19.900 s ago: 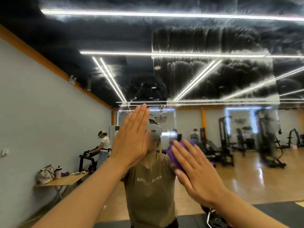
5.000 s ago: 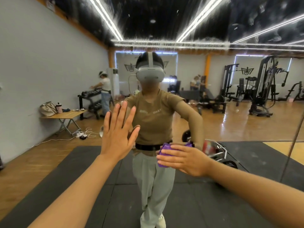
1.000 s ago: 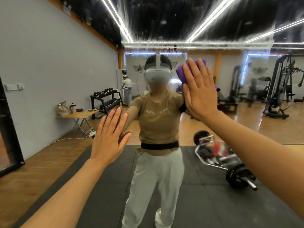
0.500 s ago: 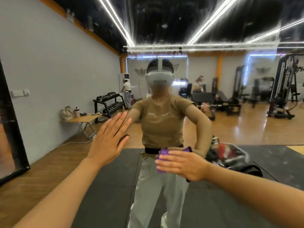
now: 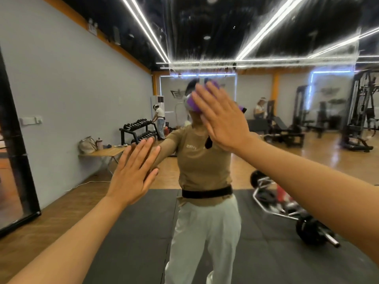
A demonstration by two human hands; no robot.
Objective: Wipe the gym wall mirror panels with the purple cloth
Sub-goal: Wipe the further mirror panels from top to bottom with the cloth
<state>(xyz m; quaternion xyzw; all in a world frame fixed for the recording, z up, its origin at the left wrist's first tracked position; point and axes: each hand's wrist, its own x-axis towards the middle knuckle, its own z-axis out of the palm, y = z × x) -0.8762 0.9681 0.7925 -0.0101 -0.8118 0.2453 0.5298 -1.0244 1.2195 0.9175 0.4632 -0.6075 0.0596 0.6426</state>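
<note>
Your right hand [image 5: 222,117] lies flat against the mirror [image 5: 287,111], fingers straight and together, pressing the purple cloth [image 5: 192,104] onto the glass. The cloth sits high on the panel, over the head of your own reflection [image 5: 203,160]; only its edges show past your fingers and beside your thumb. Your left hand [image 5: 134,171] is lower and toward the left, palm spread on the glass with straight fingers and nothing in it. The upper part of the mirror carries streaky smears across the reflected ceiling lights. Reflected near the left edge are a dumbbell rack [image 5: 139,130] and a small table [image 5: 106,152] with a bag [image 5: 87,144] on it; a barbell [image 5: 291,212] lies on the black mat toward the lower right.
</note>
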